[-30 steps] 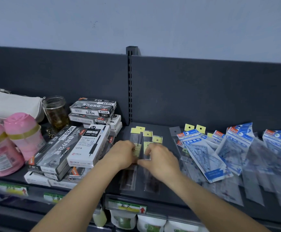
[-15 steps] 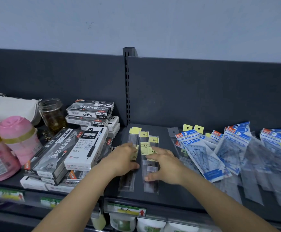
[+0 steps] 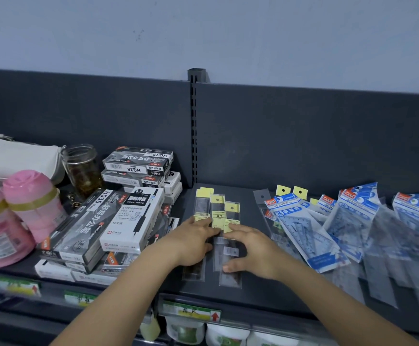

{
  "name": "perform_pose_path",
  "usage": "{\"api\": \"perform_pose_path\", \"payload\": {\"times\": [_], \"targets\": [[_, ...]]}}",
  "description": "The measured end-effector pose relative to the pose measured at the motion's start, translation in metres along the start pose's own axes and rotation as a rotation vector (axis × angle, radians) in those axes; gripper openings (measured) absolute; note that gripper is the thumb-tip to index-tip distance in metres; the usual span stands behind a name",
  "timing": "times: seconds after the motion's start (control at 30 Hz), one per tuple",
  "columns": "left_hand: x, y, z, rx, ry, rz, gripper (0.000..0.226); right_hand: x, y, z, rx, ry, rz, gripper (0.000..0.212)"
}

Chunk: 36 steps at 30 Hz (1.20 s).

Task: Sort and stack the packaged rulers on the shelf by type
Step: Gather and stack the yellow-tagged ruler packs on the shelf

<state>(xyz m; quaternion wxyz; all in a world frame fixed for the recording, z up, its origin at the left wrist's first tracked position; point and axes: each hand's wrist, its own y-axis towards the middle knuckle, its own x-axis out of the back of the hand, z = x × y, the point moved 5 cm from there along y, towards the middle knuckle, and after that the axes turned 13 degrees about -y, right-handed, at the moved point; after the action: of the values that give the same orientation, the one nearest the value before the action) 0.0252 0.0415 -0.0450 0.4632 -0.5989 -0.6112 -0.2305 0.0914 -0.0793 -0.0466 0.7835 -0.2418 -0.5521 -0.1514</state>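
Three narrow straight-ruler packets [image 3: 217, 208] with yellow headers lie side by side at the middle of the dark shelf [image 3: 253, 293], ends staggered. My left hand [image 3: 193, 242] lies flat on the left packet, its fingers reaching to the middle one. My right hand [image 3: 252, 248] arches over the right packets, fingertips by a yellow label and thumb lower on the clear sleeve. The two hands nearly touch. To the right, blue-headed geometric-set packets [image 3: 300, 221] and clear ruler sleeves [image 3: 383, 265] lie fanned in a loose overlapping heap.
Stacked pen boxes [image 3: 128, 221] stand just left of my left hand. Two pink bottles [image 3: 33, 203], a glass jar [image 3: 82, 168] and a white pouch [image 3: 16, 156] stand further left. The shelf's back panel rises behind. A price label [image 3: 191, 312] marks the front edge.
My right hand has risen from lying flat to an arch over the right packets. Both hands have drawn closer together, and the packets lie tighter side by side.
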Motion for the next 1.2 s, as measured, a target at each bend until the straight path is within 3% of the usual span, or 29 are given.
{"api": "perform_pose_path", "payload": {"times": [0.3, 0.47, 0.6, 0.77, 0.93, 1.1, 1.2], "targets": [[-0.002, -0.005, -0.001, -0.005, -0.052, -0.002, 0.074, 0.028, 0.02, -0.02, -0.251, 0.149, -0.106, 0.085], [-0.004, -0.004, 0.0, 0.002, -0.052, 0.012, 0.073, 0.034, 0.045, -0.029, -0.387, 0.004, -0.026, 0.099], [-0.004, -0.005, 0.001, -0.001, -0.08, 0.019, 0.075, 0.034, 0.053, -0.028, -0.503, -0.047, 0.02, 0.097], [-0.005, -0.004, 0.003, -0.009, -0.12, 0.011, 0.076, 0.028, 0.053, -0.026, -0.555, 0.186, -0.01, 0.098], [-0.005, -0.005, 0.005, -0.03, -0.098, 0.01, 0.072, 0.031, 0.046, -0.023, -0.456, 0.432, -0.22, 0.079], [0.021, -0.014, -0.005, -0.138, -0.263, -0.323, 0.043, 0.026, 0.038, -0.004, -0.397, 0.639, -0.346, 0.061], [0.037, -0.017, -0.015, -0.18, -0.242, -0.409, 0.042, 0.02, 0.028, 0.005, -0.405, 0.314, -0.327, 0.052]]}}
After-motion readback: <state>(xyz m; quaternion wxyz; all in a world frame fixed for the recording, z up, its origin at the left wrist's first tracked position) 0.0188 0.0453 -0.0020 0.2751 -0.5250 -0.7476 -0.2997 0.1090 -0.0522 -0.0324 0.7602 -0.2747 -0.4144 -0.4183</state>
